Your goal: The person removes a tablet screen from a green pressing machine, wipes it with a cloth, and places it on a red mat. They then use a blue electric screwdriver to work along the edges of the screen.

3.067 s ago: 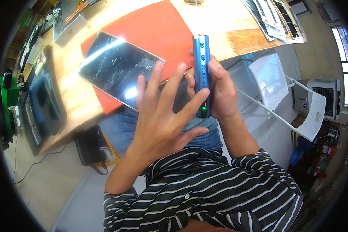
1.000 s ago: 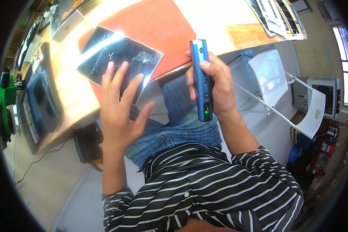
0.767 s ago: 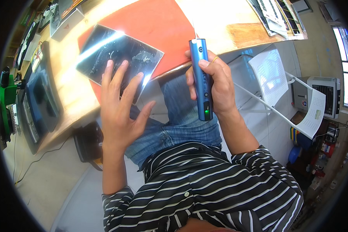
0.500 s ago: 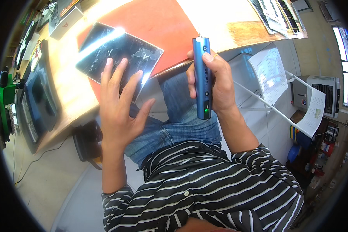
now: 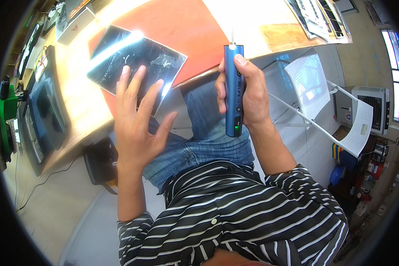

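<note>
My left hand [image 5: 139,115] lies with fingers spread over the near edge of a dark, glossy flat panel [image 5: 133,57], its fingertips resting on the surface. Peeling or smeared patches mark the panel, and a bright glare crosses it. Beneath it is an orange-red mat [image 5: 190,33] on the table. In my right hand [image 5: 250,91] is a blue cordless pen-shaped power tool [image 5: 233,97], held upright with the fingers wrapped round it. A thin metal tip [image 5: 232,35] points away from me at its far end. A small green-lit display shows at its near end.
The wooden table [image 5: 279,37] ends close to my lap. Dark screen-like devices [image 5: 48,106] stand at the left, near a green apparatus [image 5: 6,115]. A white box [image 5: 75,29] is at the far left, stacked frames [image 5: 310,17] far right. A white perforated chair [image 5: 308,84] stands at the right.
The power tool has shifted slightly right, and its thin metal tip shows more plainly. My right thumb has moved up along its body. My left hand and the panel stay put.
</note>
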`<state>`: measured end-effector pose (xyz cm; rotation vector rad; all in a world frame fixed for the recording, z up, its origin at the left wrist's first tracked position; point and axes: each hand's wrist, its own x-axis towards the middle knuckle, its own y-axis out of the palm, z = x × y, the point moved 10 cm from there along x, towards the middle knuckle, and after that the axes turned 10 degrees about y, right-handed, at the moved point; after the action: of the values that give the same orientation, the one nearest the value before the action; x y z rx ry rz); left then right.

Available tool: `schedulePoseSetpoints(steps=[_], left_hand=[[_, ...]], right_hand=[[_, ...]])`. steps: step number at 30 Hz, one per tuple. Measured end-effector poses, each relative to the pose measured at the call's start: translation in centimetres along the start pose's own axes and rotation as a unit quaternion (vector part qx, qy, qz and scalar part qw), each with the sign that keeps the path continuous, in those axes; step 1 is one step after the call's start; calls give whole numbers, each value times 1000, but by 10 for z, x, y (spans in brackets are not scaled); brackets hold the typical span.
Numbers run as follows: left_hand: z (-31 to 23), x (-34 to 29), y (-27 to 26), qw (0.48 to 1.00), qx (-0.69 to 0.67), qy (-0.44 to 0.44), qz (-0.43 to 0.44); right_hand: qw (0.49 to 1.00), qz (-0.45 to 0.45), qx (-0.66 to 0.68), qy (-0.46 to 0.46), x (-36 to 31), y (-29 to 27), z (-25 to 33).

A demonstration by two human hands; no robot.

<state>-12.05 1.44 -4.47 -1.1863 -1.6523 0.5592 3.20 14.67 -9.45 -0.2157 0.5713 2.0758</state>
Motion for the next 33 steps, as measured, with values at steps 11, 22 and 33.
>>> schedulePoseSetpoints(steps=[11, 22, 33], left_hand=[[0, -1, 1, 1000, 6, 3, 5], [-67, 11, 17, 990, -112, 83, 18], [-72, 19, 35, 992, -17, 57, 110]], right_hand=[[999, -4, -30, 11, 2, -2, -3], [1000, 11, 17, 9, 3, 9, 4], [999, 5, 50, 3, 3, 8, 2]])
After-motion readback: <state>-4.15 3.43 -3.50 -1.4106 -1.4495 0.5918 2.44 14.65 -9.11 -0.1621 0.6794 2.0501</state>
